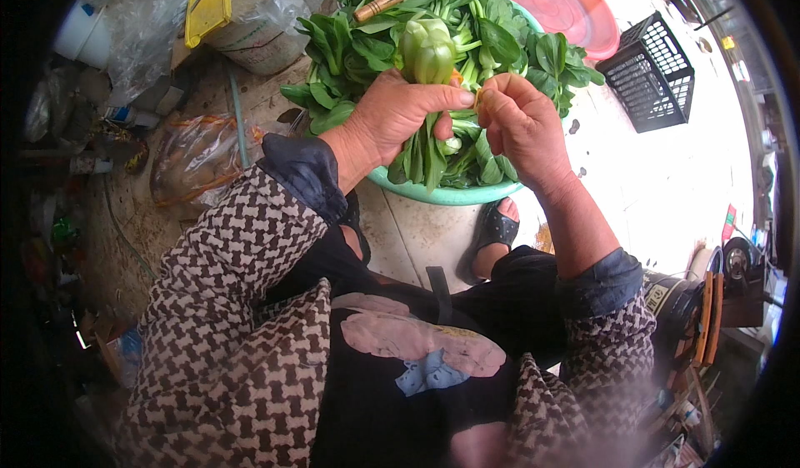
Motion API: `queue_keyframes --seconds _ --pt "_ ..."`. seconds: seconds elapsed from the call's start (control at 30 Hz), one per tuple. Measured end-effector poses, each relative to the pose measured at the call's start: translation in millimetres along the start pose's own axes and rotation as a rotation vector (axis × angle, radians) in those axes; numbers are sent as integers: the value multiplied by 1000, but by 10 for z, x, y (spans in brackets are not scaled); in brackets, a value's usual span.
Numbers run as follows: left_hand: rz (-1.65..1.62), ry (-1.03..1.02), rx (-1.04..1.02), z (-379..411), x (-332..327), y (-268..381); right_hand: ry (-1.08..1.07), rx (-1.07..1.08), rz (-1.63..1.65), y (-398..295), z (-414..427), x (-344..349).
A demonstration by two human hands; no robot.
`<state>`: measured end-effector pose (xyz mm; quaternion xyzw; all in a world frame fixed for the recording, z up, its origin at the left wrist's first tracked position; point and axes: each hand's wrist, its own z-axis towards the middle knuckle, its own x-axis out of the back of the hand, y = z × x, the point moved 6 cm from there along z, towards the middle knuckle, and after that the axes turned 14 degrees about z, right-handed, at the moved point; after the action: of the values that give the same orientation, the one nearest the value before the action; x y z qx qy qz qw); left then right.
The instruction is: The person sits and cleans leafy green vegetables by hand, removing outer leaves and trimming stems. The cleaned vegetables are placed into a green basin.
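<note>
My left hand [400, 108] is closed around a head of bok choy [429, 52], its pale base up and its leaves hanging below my fingers. My right hand [522, 121] pinches a thin yellow strip [479, 99] close to my left thumb. Whether that strip is a leaf edge or a band cannot be told. Below both hands a green plastic basin [447, 194] holds a heap of bok choy [500, 36]. A knife with a wooden handle [381, 5] lies on top of the leaves, its blade pointing right.
Behind the basin rests a pink plastic basin [556, 2]. A black plastic crate [650, 71] stands at the right on the tiled floor [400, 237]. On the left are a bucket [265, 46], a yellow dustpan-like piece [208, 5], plastic bags [197, 155] and a hose [237, 118].
</note>
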<state>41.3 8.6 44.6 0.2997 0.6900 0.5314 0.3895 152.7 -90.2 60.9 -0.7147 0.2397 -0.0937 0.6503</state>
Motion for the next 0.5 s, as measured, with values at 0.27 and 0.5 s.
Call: queue_keyframes --seconds 0.27,0.5 --pt "59 12 -22 -5 -4 -4 40 20 -115 -12 6 -15" --pt "96 90 3 0 40 -14 26 61 -132 13 17 -8"
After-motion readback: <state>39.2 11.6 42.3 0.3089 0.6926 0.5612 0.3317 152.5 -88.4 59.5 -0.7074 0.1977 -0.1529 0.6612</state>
